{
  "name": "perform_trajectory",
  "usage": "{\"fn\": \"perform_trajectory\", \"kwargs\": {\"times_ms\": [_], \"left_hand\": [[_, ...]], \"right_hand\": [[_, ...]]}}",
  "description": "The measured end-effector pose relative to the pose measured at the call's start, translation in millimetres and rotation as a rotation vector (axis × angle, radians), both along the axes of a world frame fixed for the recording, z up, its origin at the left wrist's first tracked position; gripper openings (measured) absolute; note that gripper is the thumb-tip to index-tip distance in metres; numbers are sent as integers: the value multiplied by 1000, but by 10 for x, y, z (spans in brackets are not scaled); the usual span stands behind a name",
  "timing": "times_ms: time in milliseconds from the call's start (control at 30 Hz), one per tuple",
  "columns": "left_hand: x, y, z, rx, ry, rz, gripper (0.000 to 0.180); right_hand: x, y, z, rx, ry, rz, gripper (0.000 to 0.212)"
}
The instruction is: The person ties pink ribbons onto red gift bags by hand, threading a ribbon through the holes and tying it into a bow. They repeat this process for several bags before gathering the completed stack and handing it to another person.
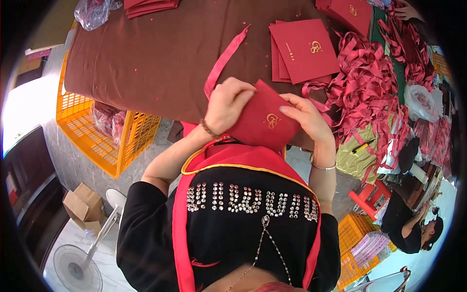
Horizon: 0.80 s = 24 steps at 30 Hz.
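A flat red card piece (270,119) with a gold emblem is held tilted at the table's near edge, in front of my red apron. My left hand (227,104) is closed, its thumb and fingers pinched at the piece's upper left corner. My right hand (307,117) grips the right edge between thumb and fingers. A red ribbon (226,58) lies on the brown cloth, its lower end running behind my left hand; whether the fingers hold it is hidden. Just beyond my right hand is a small stack of similar red pieces (309,51).
A large heap of red ribbons (362,78) covers the table's right side. More red pieces (348,14) are stacked at the far right. A yellow crate (90,131) stands left of the table, a white fan (78,267) lower left. Another person (413,226) is at the lower right.
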State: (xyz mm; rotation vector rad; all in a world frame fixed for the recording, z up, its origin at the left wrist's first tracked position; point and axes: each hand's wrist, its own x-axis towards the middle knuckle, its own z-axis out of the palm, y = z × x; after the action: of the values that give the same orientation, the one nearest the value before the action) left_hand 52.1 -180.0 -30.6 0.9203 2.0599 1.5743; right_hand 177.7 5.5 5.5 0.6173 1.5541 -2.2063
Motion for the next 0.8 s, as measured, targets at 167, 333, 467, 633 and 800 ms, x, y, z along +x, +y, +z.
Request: {"fn": "perform_trajectory", "kwargs": {"times_ms": [167, 333, 467, 633, 800], "left_hand": [[-175, -164, 40, -60, -98, 80, 11], [-171, -191, 43, -112, -69, 46, 11], [-130, -162, 69, -101, -28, 44, 10], [-52, -54, 100, -17, -26, -8, 9], [-29, -14, 98, -9, 27, -60, 11]], "right_hand": [[-47, 31, -69, 91, 14, -34, 32], [-92, 18, -24, 89, 11, -28, 32], [-116, 18, 13, 112, 17, 1, 33], [-121, 12, 21, 124, 15, 3, 33], [-115, 4, 19, 143, 8, -1, 37]]}}
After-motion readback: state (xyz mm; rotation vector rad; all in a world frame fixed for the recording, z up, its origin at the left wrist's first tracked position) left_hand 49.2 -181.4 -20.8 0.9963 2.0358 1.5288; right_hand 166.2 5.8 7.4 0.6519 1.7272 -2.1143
